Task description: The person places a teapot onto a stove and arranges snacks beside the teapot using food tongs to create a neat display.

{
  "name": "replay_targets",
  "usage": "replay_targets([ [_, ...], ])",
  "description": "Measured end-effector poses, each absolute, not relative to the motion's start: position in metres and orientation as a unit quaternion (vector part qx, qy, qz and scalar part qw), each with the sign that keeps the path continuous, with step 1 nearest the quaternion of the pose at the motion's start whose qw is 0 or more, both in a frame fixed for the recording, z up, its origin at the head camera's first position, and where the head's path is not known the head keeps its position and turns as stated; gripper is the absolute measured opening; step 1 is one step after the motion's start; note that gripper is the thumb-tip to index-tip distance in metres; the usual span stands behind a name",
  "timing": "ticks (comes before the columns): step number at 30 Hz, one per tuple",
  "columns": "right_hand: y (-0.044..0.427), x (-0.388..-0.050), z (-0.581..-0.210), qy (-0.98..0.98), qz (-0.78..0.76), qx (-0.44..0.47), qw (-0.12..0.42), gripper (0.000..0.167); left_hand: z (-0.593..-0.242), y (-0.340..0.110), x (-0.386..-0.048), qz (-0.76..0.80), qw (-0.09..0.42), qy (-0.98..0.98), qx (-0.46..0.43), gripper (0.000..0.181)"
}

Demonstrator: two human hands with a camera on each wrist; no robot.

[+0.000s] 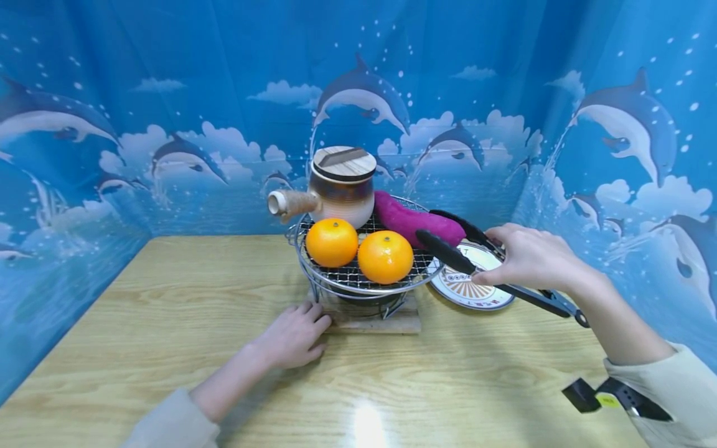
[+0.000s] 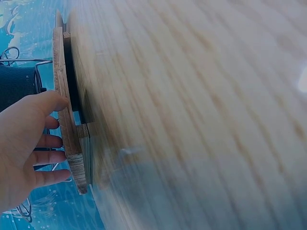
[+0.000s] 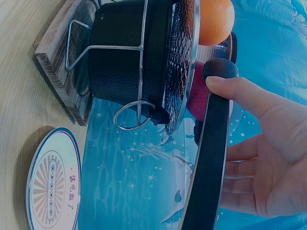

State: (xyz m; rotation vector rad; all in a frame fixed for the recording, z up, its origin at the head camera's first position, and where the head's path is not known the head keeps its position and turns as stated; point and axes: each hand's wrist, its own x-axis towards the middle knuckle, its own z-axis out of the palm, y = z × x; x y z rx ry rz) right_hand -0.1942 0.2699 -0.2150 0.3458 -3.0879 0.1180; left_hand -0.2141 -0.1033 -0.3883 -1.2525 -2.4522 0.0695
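My right hand [image 1: 532, 258] holds black-tipped metal tongs [image 3: 211, 153], thumb on the near arm and fingers on the far side. The tongs' arms stand apart on both sides of a purple sweet potato [image 1: 417, 221]; whether they touch it I cannot tell. The sweet potato lies on a round wire grill [image 1: 364, 290], its right end jutting past the rim. Two oranges [image 1: 332, 242] sit in front of a lidded clay pot [image 1: 343, 193] on the same grill. With fingers fairly straight, my left hand [image 1: 294, 336] touches the left end of the wooden board [image 2: 67, 105] under the stove.
The black stove [image 3: 124, 52] stands on that board, with a wire frame around it. To its right, a white patterned plate [image 1: 476, 286] lies on the wooden table [image 1: 224, 274], partly beneath the tongs. A blue dolphin curtain [image 1: 224, 93] closes off the back and sides.
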Motion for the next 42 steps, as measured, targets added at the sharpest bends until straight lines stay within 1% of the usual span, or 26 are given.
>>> replay_targets([
  [11, 0.272, -0.191, -0.214, -0.993, 0.043, 0.108, 0.016, 0.102, -0.390, -0.104, -0.214, 0.020, 0.200, -0.873, -0.444, 0.029],
  [17, 0.274, -0.188, -0.212, -0.993, 0.050, 0.104, 0.020, 0.106, -0.389, -0.104, -0.213, 0.017, 0.200, -0.874, -0.442, 0.029],
  [22, 0.279, -0.187, -0.210, -0.993, 0.061, 0.100, 0.023, 0.105, -0.388, -0.104, -0.214, 0.019, 0.201, -0.874, -0.443, 0.029],
  [29, 0.287, -0.183, -0.210, -0.993, 0.083, 0.087, 0.024, 0.108, -0.387, -0.104, -0.214, 0.021, 0.203, -0.872, -0.445, 0.029],
  [42, 0.301, -0.180, -0.220, -0.989, 0.123, 0.073, 0.021, 0.110, -0.388, -0.103, -0.213, 0.022, 0.201, -0.871, -0.448, 0.029],
])
